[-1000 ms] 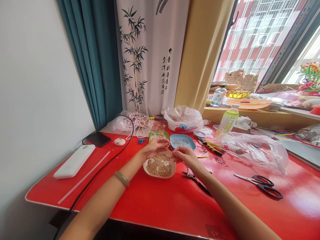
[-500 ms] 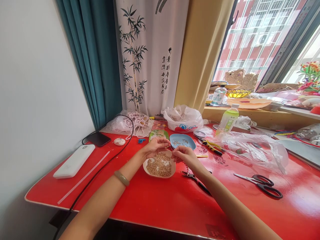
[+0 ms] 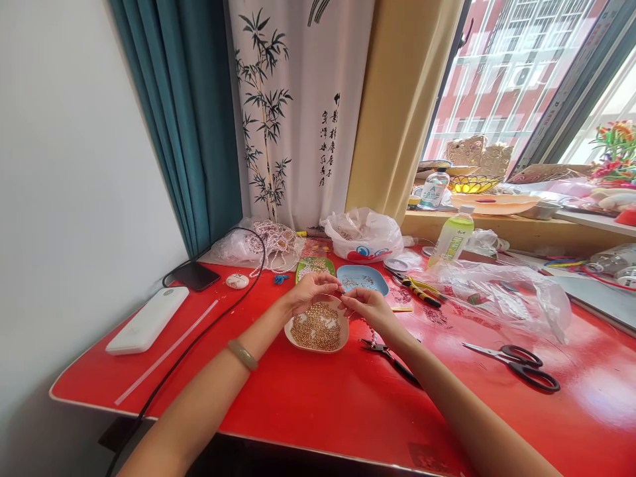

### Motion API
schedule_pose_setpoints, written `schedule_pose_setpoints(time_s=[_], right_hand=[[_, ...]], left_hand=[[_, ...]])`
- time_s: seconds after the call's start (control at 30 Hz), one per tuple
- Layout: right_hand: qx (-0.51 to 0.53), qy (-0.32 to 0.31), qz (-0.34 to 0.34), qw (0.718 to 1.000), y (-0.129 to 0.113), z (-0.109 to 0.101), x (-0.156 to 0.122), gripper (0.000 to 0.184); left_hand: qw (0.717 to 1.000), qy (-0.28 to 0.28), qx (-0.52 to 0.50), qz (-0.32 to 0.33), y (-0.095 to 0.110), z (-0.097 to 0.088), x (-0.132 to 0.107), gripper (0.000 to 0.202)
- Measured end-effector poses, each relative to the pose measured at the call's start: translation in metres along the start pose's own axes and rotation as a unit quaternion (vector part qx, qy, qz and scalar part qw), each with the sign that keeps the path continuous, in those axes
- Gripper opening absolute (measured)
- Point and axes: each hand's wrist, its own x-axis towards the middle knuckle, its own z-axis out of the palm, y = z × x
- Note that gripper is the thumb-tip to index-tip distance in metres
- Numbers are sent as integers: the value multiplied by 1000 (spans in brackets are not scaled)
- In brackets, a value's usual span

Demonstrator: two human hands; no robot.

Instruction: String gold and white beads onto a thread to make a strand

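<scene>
My left hand (image 3: 314,293) is above the back of a pale bowl (image 3: 293,340) of gold beads (image 3: 318,330), its thumb and fingers pinched on something too small to make out. Beside it, fingertips almost meeting, my right hand (image 3: 366,307) is pinched closed. From under the right palm hangs a short string of pinkish beads (image 3: 372,335), its upper end hidden by the hand. Below that, black-handled pliers (image 3: 392,361) lie on the red table (image 3: 298,411). A blue tray (image 3: 380,283) and a green tray (image 3: 300,270), both with small beads, stand behind my hands.
Scissors (image 3: 521,364) and yellow-black pliers (image 3: 420,291) lie to the right, near a plastic bag (image 3: 517,298) and a drink bottle (image 3: 452,238). On the left are a white power bank (image 3: 149,321), a phone (image 3: 197,275), a clear strip (image 3: 166,351) and a black cable (image 3: 199,332).
My right hand has shifted slightly left and up, bringing its fingertips closer to those of my left hand. The left hand has barely moved.
</scene>
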Motion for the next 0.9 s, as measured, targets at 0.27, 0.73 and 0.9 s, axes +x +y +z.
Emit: schedule_pose_setpoints(time_s=[0.27, 0.73, 0.9], right_hand=[[-58, 19, -15, 998, -12, 0, -5, 18], [-74, 78, -102, 989, -12, -11, -4, 26], [-30, 86, -109, 990, -20, -9, -8, 23]], left_hand=[[998, 42, 37, 42, 0, 9, -1, 21], [995, -9, 94, 35, -5, 27, -3, 30], [993, -15, 108, 41, -5, 33, -5, 23]])
